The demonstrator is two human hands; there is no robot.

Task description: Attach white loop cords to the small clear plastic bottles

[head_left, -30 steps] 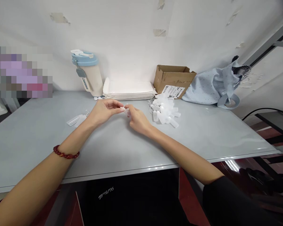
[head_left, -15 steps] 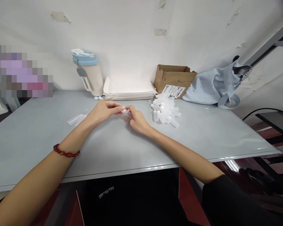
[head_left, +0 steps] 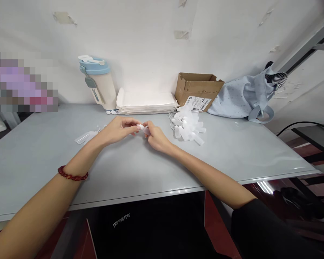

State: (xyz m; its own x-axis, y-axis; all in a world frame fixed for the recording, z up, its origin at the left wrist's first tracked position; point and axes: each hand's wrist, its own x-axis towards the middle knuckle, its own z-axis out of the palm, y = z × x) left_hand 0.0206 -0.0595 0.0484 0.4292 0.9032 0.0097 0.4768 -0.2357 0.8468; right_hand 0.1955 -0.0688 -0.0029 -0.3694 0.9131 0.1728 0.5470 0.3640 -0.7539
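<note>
Over the middle of the table, my left hand (head_left: 118,131) pinches one end of a small, translucent white plastic piece (head_left: 145,130) between thumb and fingers. The other end sits in my closed right hand (head_left: 158,138). My fingers cover much of the piece, so its full shape is hidden. Right of my hands lies a heap of similar white plastic tags (head_left: 187,126) with thin loops of string. A few more clear-white tags (head_left: 86,136) with a cord rest beside my left forearm, partly hidden by it.
Along the wall stand a cream tumbler (head_left: 104,88) with a blue lid, a stack of white envelope-like packets (head_left: 147,103), an open cardboard box (head_left: 199,90) and a light blue cloth bag (head_left: 234,97). Small white pieces (head_left: 112,112) lie by the tumbler. The grey table's front edge (head_left: 151,197) is nearest me.
My left fingertips sit slightly farther along the plastic piece, and less of it shows between my hands. The whole view has shifted slightly; other things stay put.
</note>
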